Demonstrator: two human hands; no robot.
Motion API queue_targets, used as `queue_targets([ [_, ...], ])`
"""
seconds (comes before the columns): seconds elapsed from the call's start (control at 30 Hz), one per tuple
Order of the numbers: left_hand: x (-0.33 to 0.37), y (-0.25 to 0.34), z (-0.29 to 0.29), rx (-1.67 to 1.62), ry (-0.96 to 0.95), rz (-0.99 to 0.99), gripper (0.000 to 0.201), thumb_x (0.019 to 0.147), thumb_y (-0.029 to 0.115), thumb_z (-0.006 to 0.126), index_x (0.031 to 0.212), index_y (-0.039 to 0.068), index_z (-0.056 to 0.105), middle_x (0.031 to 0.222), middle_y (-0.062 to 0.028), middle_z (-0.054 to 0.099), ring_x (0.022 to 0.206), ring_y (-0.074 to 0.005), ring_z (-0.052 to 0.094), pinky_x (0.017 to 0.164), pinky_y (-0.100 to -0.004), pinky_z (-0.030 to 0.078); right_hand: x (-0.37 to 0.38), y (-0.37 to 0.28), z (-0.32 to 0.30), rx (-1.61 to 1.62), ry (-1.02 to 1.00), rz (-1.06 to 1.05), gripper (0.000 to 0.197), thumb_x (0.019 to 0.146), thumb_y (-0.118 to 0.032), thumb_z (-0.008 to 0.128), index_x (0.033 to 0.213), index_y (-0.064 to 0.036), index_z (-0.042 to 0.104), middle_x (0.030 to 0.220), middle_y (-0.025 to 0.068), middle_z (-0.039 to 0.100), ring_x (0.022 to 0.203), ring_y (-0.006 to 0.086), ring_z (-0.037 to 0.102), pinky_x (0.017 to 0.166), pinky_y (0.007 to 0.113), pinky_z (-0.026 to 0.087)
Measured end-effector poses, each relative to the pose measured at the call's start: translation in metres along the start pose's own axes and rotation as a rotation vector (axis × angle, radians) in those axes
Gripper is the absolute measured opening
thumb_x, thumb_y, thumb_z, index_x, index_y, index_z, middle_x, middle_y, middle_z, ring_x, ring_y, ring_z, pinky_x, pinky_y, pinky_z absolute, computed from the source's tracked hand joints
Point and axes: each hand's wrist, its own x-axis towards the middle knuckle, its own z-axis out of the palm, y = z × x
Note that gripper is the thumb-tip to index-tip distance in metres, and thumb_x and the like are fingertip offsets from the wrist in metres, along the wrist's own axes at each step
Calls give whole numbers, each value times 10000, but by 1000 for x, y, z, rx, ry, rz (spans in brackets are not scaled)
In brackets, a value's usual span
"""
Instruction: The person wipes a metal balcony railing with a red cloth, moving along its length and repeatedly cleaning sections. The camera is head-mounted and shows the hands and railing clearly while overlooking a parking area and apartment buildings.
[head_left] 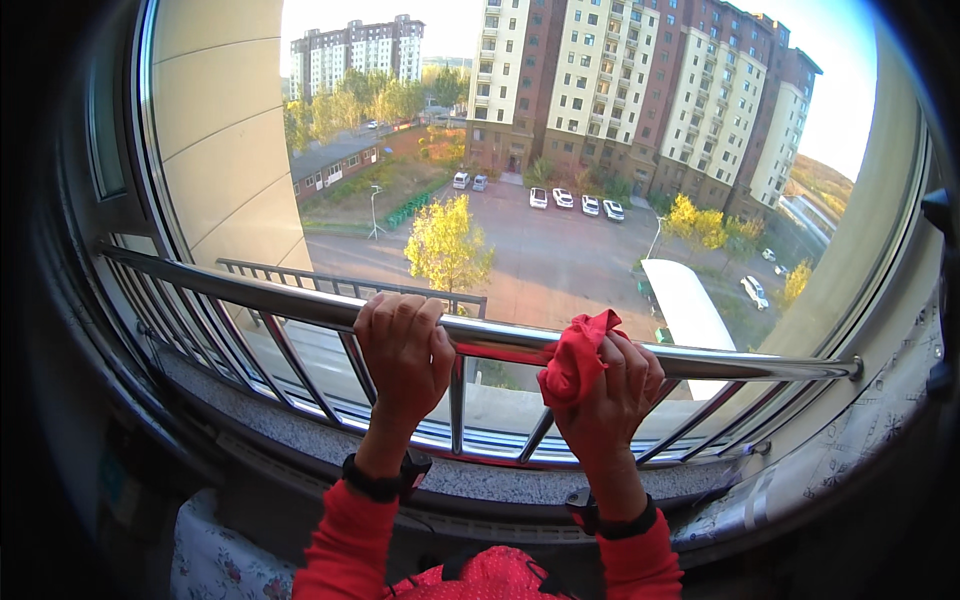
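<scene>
A shiny metal railing [500, 340] runs across the window in front of me. My left hand [403, 350] is closed over its top bar, left of the middle, with the fingers curled over the far side. To the right, my right hand [615, 390] grips a crumpled red cloth [577, 365] at the same bar. The cloth bunches out on the thumb side and above the knuckles. Whether those fingers also touch the metal is hidden. Both wrists wear dark bands with small devices, below red sleeves.
Upright metal bars [457, 405] stand under the top rail, above a speckled stone sill [300, 425]. Window glass rises behind, with parked cars and tall buildings outside. A pale patterned curtain [800, 490] hangs at the right, and flowered fabric [225, 550] lies at lower left.
</scene>
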Motion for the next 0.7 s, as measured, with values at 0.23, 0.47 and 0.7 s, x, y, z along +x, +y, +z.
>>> queue_targets([
  [0.23, 1, 1, -4, -23, -40, -12, 220, 884, 139, 498, 1041, 42, 617, 1006, -117, 605, 1046, -295, 561, 1079, -485, 319, -17, 73, -16, -141, -25, 80, 515, 863, -460, 731, 1133, -32, 639, 1085, 140, 647, 1036, 330, 614, 893, 468, 445],
  [0.47, 3, 9, -2, -36, -25, -71, 222, 890, 134, 478, 1040, 38, 610, 1007, -124, 598, 1051, -297, 558, 1099, -485, 299, -25, 144, -52, -244, -28, 242, 393, 825, -309, 771, 1082, -46, 635, 1045, 173, 625, 1002, 395, 591, 909, 492, 449],
  [0.7, -4, 4, 4, 23, -42, -67, 213, 906, 140, 466, 1043, 55, 605, 1009, -115, 604, 1057, -293, 564, 1106, -497, 305, -21, 110, -46, -59, -120, 80, 633, 975, -623, 460, 1171, -54, 655, 1123, 159, 655, 1087, 343, 604, 935, 491, 403],
])
